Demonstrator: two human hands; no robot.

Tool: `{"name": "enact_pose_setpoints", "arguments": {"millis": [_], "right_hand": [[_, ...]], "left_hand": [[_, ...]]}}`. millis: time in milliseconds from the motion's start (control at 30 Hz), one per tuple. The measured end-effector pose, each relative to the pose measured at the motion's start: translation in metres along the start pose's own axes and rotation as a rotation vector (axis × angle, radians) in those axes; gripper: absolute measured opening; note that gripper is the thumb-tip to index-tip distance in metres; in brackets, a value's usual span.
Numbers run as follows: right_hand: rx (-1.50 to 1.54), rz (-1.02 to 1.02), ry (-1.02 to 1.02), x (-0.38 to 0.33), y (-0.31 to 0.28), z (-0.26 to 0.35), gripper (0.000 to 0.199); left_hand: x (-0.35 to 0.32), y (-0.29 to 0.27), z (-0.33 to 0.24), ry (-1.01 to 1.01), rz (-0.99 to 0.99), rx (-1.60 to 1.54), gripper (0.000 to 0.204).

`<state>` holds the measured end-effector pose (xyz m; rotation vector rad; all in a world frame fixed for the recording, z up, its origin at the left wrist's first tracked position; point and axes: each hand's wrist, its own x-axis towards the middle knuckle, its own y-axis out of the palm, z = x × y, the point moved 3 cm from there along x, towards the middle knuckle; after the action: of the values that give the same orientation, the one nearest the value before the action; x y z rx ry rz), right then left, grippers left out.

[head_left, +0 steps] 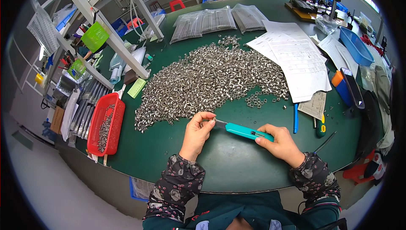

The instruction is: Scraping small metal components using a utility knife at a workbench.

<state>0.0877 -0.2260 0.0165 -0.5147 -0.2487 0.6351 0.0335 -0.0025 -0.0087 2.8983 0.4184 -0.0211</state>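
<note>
My right hand (280,144) is closed around the handle of a teal utility knife (243,131). Its extended blade points left, with the tip at the fingertips of my left hand (197,133). Thumb and forefinger of that hand pinch a small metal ring (214,119), partly hidden by the fingers, and the blade tip appears to touch it. Beyond both hands spreads a large heap of small silvery metal rings (198,78). A looser cluster of rings (256,100) lies at the near right side of the heap.
On the green table (237,166), a red basket (118,122) with metal pieces stands left. Bags of thin rods (218,20) lie at the back. Right are paper sheets (301,63), a blue pen (295,118), a yellow-green handle (321,127), a phone (352,87) and a blue tray (356,46).
</note>
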Motion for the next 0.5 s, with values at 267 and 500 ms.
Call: {"name": "enact_pose_setpoints", "arguments": {"millis": [267,500], "right_hand": [[-0.142,-0.277,-0.305,-0.005,-0.005,0.007,0.023],[0.229,-0.451,-0.163,-0.001,-0.029,0.004,0.018]], "left_hand": [[-0.001,0.0,0.001,-0.102,0.09,-0.17,0.013],[0.002,0.009,0.003,-0.223,0.081,-0.514,0.008]]}}
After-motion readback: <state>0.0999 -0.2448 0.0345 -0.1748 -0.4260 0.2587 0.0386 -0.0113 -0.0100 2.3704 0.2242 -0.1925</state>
